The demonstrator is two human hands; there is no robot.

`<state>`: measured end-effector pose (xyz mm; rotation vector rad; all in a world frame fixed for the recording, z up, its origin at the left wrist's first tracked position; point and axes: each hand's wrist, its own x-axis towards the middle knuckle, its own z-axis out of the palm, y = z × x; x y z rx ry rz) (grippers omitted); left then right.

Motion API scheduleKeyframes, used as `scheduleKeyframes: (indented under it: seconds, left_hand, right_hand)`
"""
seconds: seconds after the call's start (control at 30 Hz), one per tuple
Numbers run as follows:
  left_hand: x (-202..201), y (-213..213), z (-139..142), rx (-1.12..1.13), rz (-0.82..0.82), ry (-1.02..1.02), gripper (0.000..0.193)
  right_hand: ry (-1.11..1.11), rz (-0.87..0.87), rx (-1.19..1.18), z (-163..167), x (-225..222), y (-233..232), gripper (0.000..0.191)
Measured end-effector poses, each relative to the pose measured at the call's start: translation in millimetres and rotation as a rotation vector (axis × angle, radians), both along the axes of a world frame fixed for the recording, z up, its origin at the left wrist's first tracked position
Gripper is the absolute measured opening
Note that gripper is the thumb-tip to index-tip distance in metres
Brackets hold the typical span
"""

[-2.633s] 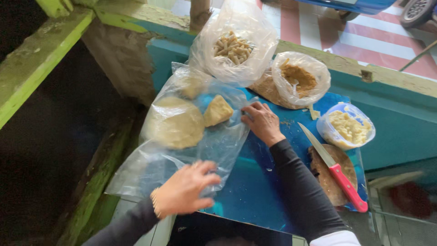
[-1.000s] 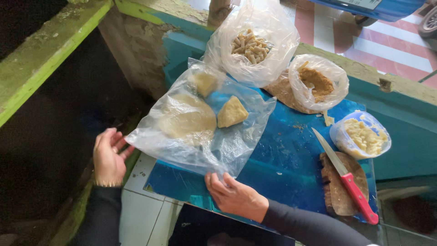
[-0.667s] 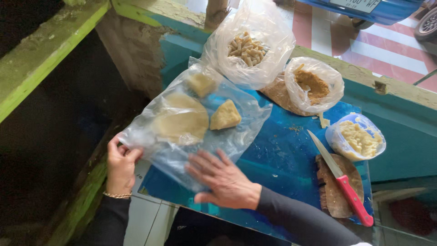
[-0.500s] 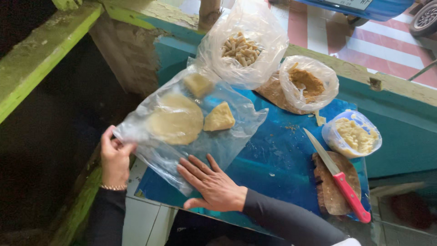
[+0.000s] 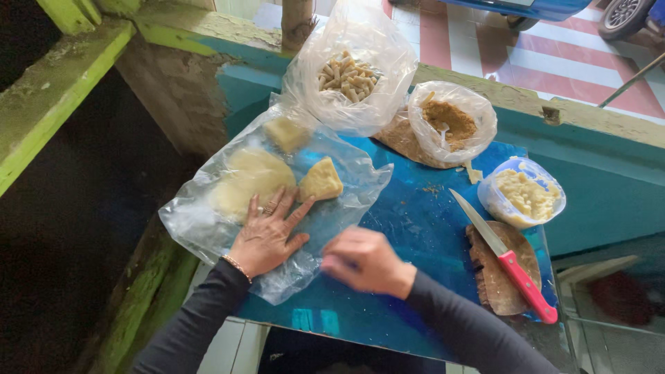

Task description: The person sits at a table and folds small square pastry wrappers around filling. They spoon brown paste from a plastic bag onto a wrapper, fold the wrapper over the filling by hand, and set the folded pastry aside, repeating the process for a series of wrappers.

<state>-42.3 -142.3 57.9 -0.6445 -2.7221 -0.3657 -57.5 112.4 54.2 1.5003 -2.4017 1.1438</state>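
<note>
Since half a second earlier the left hand (image 5: pixel 267 235) has moved onto the clear plastic bag (image 5: pixel 277 201), fingers spread flat beside its pale wedges; the right hand (image 5: pixel 364 260), blurred and loosely curled, hovers at the slippery, flimsy bag's edge on the blue table (image 5: pixel 415 221).

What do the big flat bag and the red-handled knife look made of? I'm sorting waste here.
The big flat bag: thin clear plastic film, glossy and crinkled, contents visible through it. The red-handled knife: pale blade, probably steel; smooth, shiny handle, likely plastic.
</note>
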Motion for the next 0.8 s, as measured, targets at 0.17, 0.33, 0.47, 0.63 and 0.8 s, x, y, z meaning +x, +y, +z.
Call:
scheduleKeyframes:
  seconds: [0.17,0.33,0.47,0.63,0.8]
  left_hand:
    - [-26.5,11.4,-15.0,0.632,0.245,-0.187,0.057]
    - [-116.7,22.3,-25.2,0.465,0.398,-0.332,0.063]
    - [-156.8,18.2,-34.7,0.513,0.356,-0.423,0.073]
    - [-165.1,15.3,-43.1,0.764,0.224,-0.635,0.066]
    - [-154.2,28.8,-41.4,0.726,0.265,-0.486,0.064]
  right_hand:
    - [0.013,-0.334,-0.166,4.0,-85.7,10.0,0.027]
    - [-0.306,-0.449,-0.089,-27.6,-131.4,-31.9,0.042]
    - [-0.589,-0.481,-0.161,-42.1,-142.9,-35.3,0.044]
    - [-0.457,-0.467,-0.275,-33.2,-124.1,-25.2,0.040]
    - [-0.151,-0.645,0.025,-5.7,-81.3,-31.5,0.058]
